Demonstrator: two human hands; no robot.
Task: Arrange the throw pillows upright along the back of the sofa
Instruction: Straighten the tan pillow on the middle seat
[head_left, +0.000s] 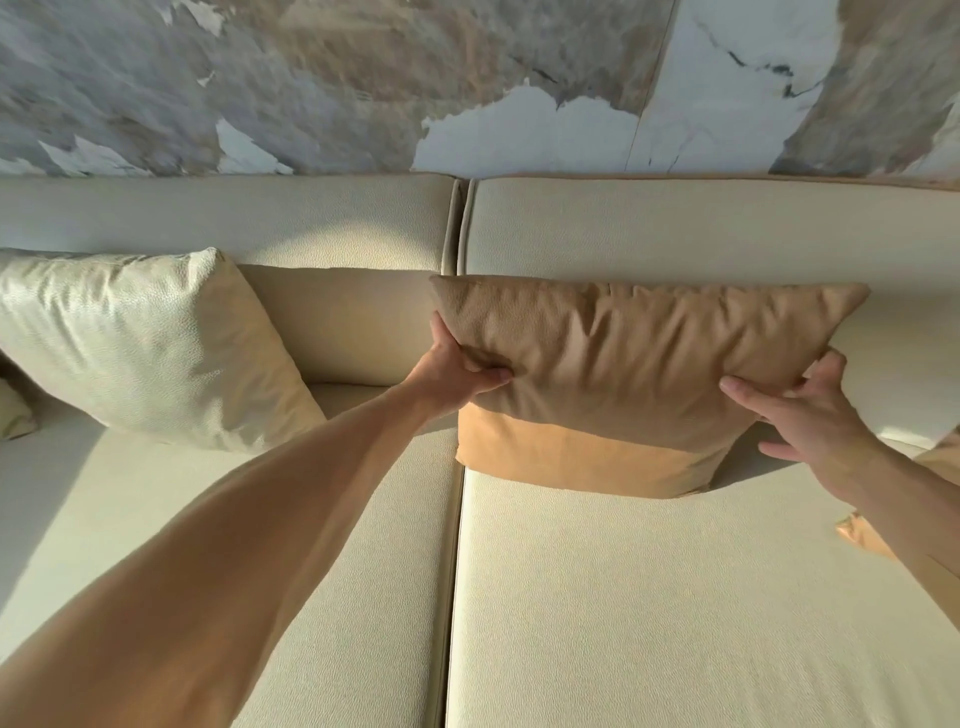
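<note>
A tan throw pillow (623, 364) stands upright on the right seat cushion, leaning against the sofa back (675, 234). My left hand (462, 374) grips its left edge, thumb pressed into the front. My right hand (800, 410) holds its right lower edge, fingers spread on the fabric. A cream throw pillow (145, 343) leans upright against the sofa back on the left seat.
The cream sofa seat (675, 597) stretches toward me, split by a seam down the middle. Another tan pillow (862, 535) shows partly behind my right forearm at the right edge. A marble-patterned wall (363, 78) rises behind the sofa.
</note>
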